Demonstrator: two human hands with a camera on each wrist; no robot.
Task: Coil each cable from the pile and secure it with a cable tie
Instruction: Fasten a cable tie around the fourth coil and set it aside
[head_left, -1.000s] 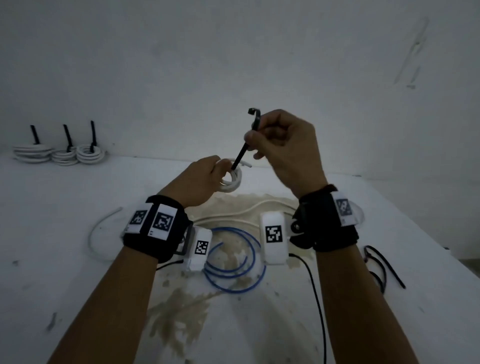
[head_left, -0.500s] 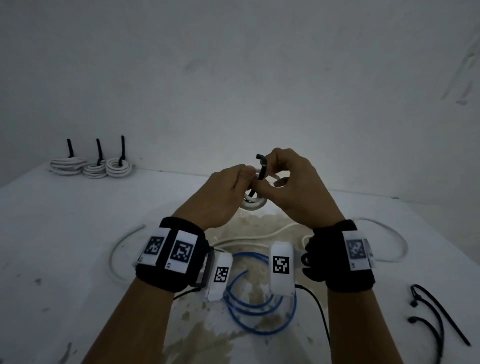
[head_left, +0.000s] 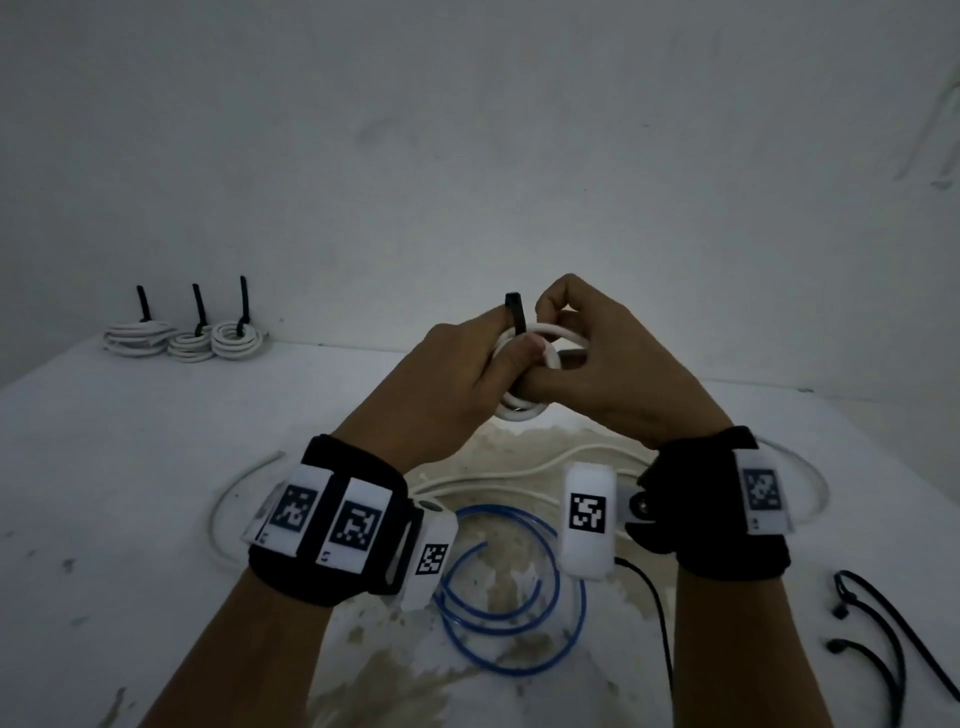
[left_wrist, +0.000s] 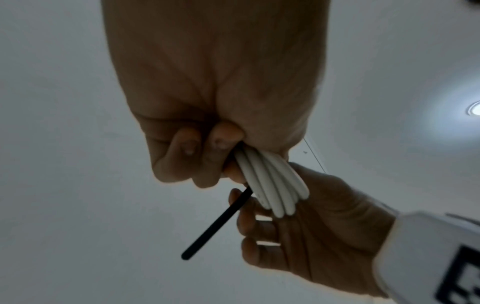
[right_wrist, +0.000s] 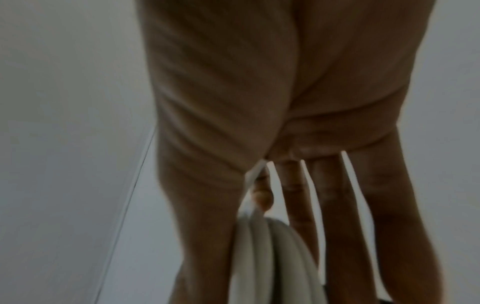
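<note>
Both hands meet in mid-air over the table. My left hand (head_left: 467, 364) grips a small white cable coil (head_left: 522, 408) together with a black cable tie (head_left: 515, 312), whose head sticks up above the knuckles. In the left wrist view the coil's strands (left_wrist: 272, 185) pass under the curled fingers and the tie's tail (left_wrist: 215, 224) pokes out below. My right hand (head_left: 597, 364) holds the other side of the coil (right_wrist: 265, 257), thumb and forefinger curled at its top. Where the tie runs through the coil is hidden.
Three tied white coils (head_left: 192, 340) stand at the table's back left. A loose blue cable (head_left: 509, 608) and a loose white cable (head_left: 244, 483) lie below my wrists. Spare black ties (head_left: 883, 639) lie at the right. The table (head_left: 104, 467) is stained in the middle.
The right hand brought the tie down from above to the coil. Both hands closed together, and the tie now sits against the coil in the left hand's grip.
</note>
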